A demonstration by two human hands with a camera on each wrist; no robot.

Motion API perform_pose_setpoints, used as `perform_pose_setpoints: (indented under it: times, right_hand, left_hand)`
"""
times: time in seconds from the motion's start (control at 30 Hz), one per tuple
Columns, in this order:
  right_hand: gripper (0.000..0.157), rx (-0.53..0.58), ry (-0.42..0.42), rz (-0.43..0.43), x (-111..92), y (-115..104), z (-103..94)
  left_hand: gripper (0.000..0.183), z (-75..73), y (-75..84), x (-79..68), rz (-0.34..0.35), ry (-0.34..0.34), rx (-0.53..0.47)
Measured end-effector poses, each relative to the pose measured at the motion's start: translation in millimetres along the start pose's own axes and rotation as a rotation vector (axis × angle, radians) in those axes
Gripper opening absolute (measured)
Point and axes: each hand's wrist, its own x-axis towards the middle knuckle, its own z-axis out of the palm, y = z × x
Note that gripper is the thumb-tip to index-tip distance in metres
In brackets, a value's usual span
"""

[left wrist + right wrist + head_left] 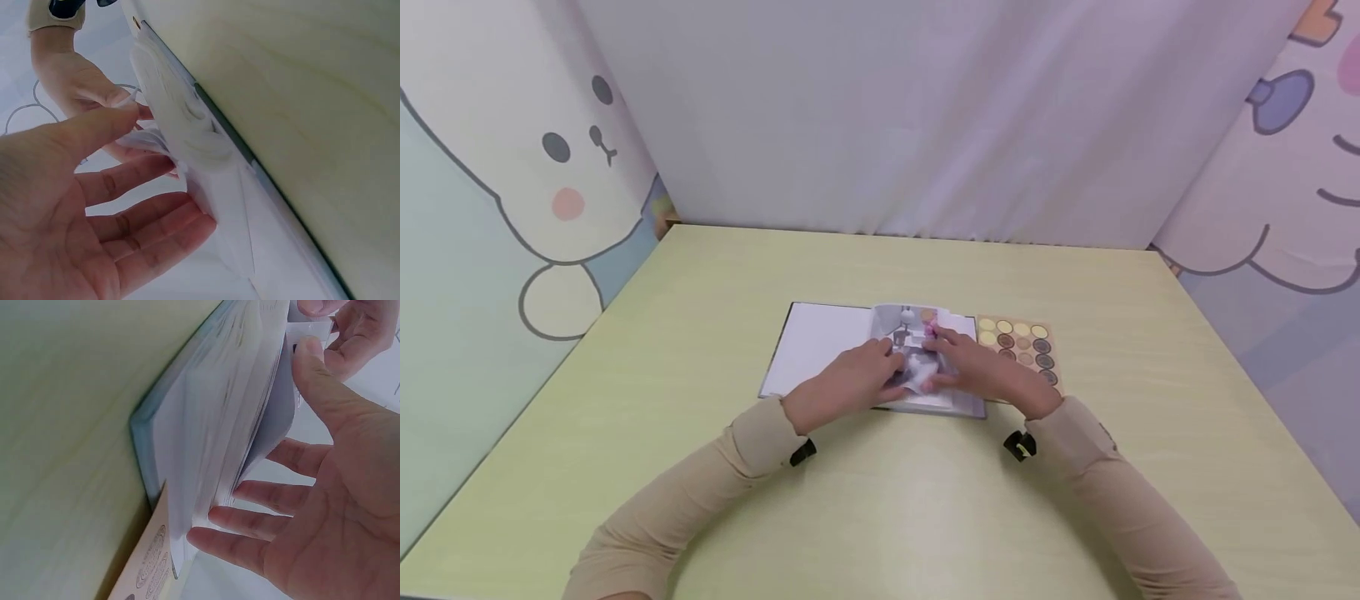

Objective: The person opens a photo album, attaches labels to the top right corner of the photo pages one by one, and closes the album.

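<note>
An open hardcover book [820,329] lies on the table, a blank white page on its left and a thick stack of leaves on its right. A page with a grey and pink picture [907,317] bends up over the stack. My left hand [868,372] pinches this page's lower left part between thumb and fingers. From the other side my right hand [973,364] holds it, the thumb [307,353] on the curled sheet and the other fingers spread along the page edges. Both hands nearly meet over the page, which they partly hide.
A tan sheet with rows of yellow and brown circles [1043,346] lies against the book's right side, partly under the right forearm. The pale wooden table [880,508] extends all around. A white curtain [880,125] hangs behind, with cartoon-printed panels on both sides.
</note>
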Motion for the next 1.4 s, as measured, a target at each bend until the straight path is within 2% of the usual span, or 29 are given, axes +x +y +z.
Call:
perform_pose_setpoints:
  times: [0.27, 0.43, 0.57, 0.73, 0.93, 1.07, 1.13, 1.27, 1.4]
  right_hand:
    - [0.076, 0.103, -0.010, -0.026, -3.4, 7.8, -2.1]
    - [0.093, 0.138, -0.015, 0.013, -6.9, 8.4, -2.9]
    - [0.100, 0.117, -0.024, 0.034, -6.3, 7.7, -0.9]
    - [0.090, 0.068, -0.037, 0.065, -6.9, 7.2, 2.0]
    - [0.091, 0.029, -0.072, 0.089, -8.1, 2.9, 2.8]
    - [0.094, 0.016, -0.081, 0.088, -8.5, -0.7, 1.5]
    - [0.095, 0.019, -0.084, 0.089, -8.4, -1.2, 0.9]
    - [0.096, 0.016, -0.087, 0.079, -8.6, -2.0, 0.5]
    - [0.096, 0.011, -0.088, 0.077, -9.1, -3.7, 0.6]
  left_hand:
    - [0.023, -0.8, -5.8, -4.3, 0.018, 0.018, -0.057]
    - [0.023, 0.2, -11.4, -3.9, 0.001, -0.002, -0.116]
    - [0.025, -0.8, -16.2, -3.9, -0.042, -0.029, -0.211]
    - [0.031, -3.5, -17.8, -9.3, -0.089, -0.013, -0.363]
    - [0.040, -12.8, -19.8, -26.2, -0.180, 0.079, -0.466]
    - [0.045, -24.1, -25.9, -39.7, -0.244, 0.155, -0.471]
    - [0.048, -28.6, -30.3, -46.0, -0.297, 0.175, -0.465]
    - [0.053, -35.5, -39.6, -58.3, -0.398, 0.179, -0.438]
    - [0.057, -37.0, -50.0, -70.0, -0.449, 0.155, -0.409]
